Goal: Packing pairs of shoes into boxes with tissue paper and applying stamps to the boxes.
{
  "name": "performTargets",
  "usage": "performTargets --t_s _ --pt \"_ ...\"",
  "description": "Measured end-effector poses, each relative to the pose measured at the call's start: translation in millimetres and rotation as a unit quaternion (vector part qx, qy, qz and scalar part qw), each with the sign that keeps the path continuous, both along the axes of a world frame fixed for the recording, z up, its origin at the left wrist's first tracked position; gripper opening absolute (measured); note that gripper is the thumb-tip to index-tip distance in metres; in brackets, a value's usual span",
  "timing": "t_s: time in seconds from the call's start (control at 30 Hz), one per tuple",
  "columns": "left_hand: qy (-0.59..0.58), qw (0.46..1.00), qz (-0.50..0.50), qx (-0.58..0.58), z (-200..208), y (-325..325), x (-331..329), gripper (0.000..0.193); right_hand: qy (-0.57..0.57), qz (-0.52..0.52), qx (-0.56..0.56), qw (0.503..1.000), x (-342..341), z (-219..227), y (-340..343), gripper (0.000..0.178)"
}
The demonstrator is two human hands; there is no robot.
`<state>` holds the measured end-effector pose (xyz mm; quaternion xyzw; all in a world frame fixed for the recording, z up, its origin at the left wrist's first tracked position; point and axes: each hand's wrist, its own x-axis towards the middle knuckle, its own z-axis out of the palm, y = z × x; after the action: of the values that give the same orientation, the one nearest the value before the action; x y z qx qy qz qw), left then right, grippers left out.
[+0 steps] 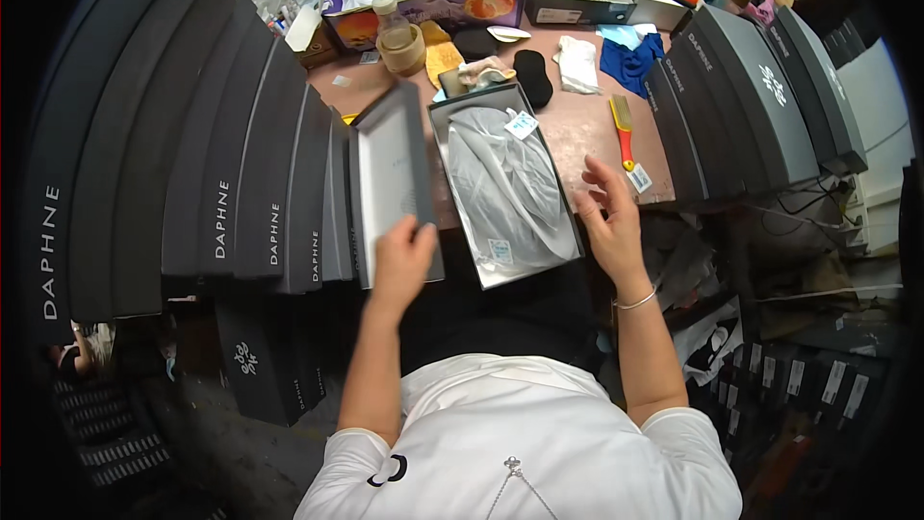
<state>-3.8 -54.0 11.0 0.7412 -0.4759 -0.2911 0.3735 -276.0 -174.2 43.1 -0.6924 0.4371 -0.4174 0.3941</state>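
Observation:
On the table before me an uncovered shoebox [568,258] holds a dark item in a clear plastic bag [507,188] with small labels on it. To its left, a tilted box lid [390,183] shows its pale inside. My left hand [404,255] grips the lid's near right edge with fingers closed. My right hand [611,217] is just right of the shoebox, holding nothing, its fingers apart and slightly curled. Beyond that hand lies a brush [623,130] with a red and yellow handle and a small tag.
Dark shoeboxes stand in rows at the left [226,154] and right [741,101]. Farther back are a tape roll [401,50], a yellow cloth [442,56], a blue cloth [632,65], a white cloth [577,65] and a purple carton [423,10] of plastic bags.

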Motion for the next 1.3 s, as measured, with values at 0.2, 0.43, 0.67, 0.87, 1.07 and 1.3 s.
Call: performTargets --t_s 0.2,0.43,0.67,0.87,1.07,1.3 --pt "0.593 0.789 -0.023 -0.160 105.5 13.2 -37.5 0.022 -0.120 0.125 0.150 0.973 -6.8 39.2 4.2 0.073" --pt "0.160 0.975 0.020 -0.154 -31.1 -33.7 -47.7 0.064 0.127 0.083 0.100 0.983 -10.5 -35.6 -47.2 0.070" --pt "0.235 0.965 0.038 -0.108 -33.0 -42.7 -43.3 0.061 0.199 0.085 0.152 0.964 24.0 -24.9 -51.7 0.065" --pt "0.301 0.945 0.036 -0.123 -26.3 -38.4 -37.3 0.053 0.193 0.088 0.195 0.958 24.2 -17.2 -37.9 0.069" --pt "0.239 0.963 0.045 -0.118 -20.0 -46.5 -48.0 0.049 0.041 0.082 0.347 0.933 16.9 -53.6 -47.3 0.064" --pt "0.381 0.905 0.084 -0.170 -34.9 -20.1 -48.1 0.052 0.041 0.122 0.307 0.943 14.3 -36.1 -39.9 0.056"
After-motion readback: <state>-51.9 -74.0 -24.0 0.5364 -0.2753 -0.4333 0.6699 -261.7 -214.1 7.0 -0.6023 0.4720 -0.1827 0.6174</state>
